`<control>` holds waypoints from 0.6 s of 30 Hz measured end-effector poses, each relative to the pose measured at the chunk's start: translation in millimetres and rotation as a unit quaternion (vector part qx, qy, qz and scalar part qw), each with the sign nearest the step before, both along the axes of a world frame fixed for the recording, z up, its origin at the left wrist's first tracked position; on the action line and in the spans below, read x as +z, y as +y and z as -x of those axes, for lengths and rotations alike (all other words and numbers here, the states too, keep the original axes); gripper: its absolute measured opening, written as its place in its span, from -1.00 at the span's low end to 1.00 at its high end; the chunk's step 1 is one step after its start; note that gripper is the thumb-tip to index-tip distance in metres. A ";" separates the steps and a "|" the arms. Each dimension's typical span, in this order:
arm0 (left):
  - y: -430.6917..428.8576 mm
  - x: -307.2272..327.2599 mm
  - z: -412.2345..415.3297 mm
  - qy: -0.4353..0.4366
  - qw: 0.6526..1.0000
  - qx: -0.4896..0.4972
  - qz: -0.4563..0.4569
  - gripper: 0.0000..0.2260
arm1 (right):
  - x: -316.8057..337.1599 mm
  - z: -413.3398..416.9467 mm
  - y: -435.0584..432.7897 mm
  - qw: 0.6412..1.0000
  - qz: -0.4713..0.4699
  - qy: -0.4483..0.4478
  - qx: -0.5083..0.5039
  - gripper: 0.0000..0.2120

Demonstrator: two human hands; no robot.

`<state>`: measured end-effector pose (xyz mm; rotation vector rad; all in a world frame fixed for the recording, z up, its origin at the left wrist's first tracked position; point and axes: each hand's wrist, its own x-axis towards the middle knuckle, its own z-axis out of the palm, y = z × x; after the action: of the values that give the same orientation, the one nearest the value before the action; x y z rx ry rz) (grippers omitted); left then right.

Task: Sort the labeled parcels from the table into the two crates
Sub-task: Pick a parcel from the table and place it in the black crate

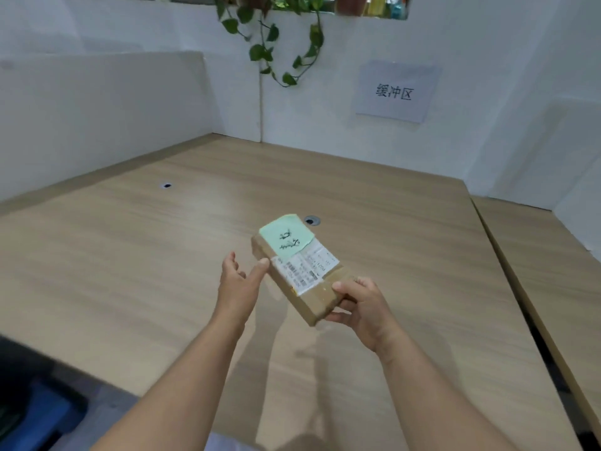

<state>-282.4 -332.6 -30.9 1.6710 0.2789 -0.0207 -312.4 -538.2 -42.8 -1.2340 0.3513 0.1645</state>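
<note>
A small brown cardboard parcel (320, 296) is held above the wooden table (130, 255), tilted with its far end higher. A green note with handwriting (287, 240) and a white shipping label (309, 266) are stuck on its top. My right hand (361, 307) grips the parcel's near end, thumb on top and fingers underneath. My left hand (239, 278) is beside the parcel's left edge with fingers straight, its thumb tip touching that edge. No crate shows clearly in this view.
White partition walls (97, 118) enclose the table at the back and left. A paper sign (395, 91) hangs on the back wall under a trailing plant (270, 37). Two cable holes (312, 220) sit in the tabletop. A blue object (35, 415) lies below the table's left edge.
</note>
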 end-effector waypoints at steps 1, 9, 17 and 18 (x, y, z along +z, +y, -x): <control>10.0 0.0 5.3 0.017 1.000 -0.024 0.004 -0.27 | -0.7 -1.4 15.2 1.000 -0.014 -0.008 -0.011 -0.51; 96.3 12.9 42.4 0.026 0.995 -0.090 0.038 -0.57 | 4.0 -3.3 121.8 0.995 0.037 -0.042 0.087 -0.65; 174.9 17.4 60.1 0.013 0.995 0.052 0.082 -0.66 | 12.7 -30.1 176.2 0.983 0.023 -0.069 0.169 -0.42; 181.8 16.0 61.5 0.014 0.995 0.064 0.082 -0.66 | 12.7 -34.9 179.9 0.981 0.026 -0.069 0.179 -0.52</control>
<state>-343.9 -150.8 -14.9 1.4886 0.3947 0.0278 -277.5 -358.3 -30.1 -1.3454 0.0101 0.3787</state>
